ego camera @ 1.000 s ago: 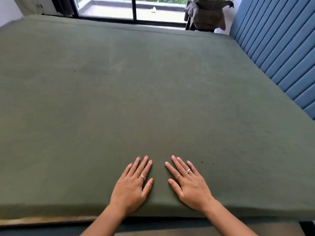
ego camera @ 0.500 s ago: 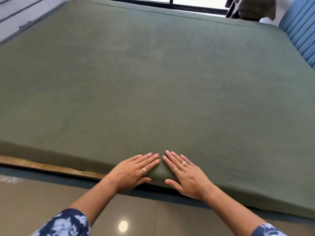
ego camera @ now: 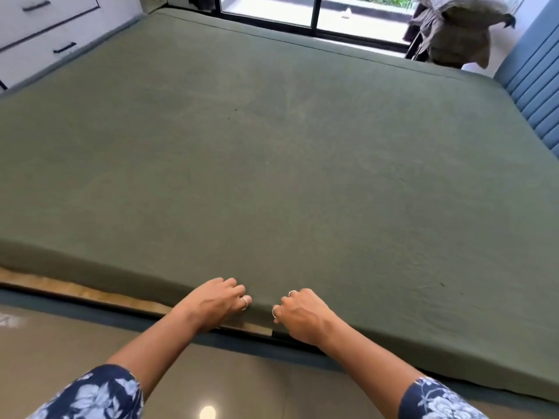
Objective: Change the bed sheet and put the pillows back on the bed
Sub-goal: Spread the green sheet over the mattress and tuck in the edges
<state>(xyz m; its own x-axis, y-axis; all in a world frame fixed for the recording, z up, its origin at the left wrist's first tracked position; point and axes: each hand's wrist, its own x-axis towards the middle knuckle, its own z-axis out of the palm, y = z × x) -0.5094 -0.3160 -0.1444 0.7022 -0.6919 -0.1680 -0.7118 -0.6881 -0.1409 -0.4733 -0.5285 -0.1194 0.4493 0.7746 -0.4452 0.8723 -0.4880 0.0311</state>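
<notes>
At the near edge of the bed, the left hand (ego camera: 216, 300) and right hand (ego camera: 299, 314) sit close together, fingers curled over the green sheet (ego camera: 272, 161) where it turns down the mattress side. Whether they pinch the cloth cannot be told. The step looks like tucking: pull the edge taut and push it under evenly, above the wooden frame (ego camera: 90, 293). The sheet stretches flat from the hands to the far window (ego camera: 302, 10). No pillows show.
</notes>
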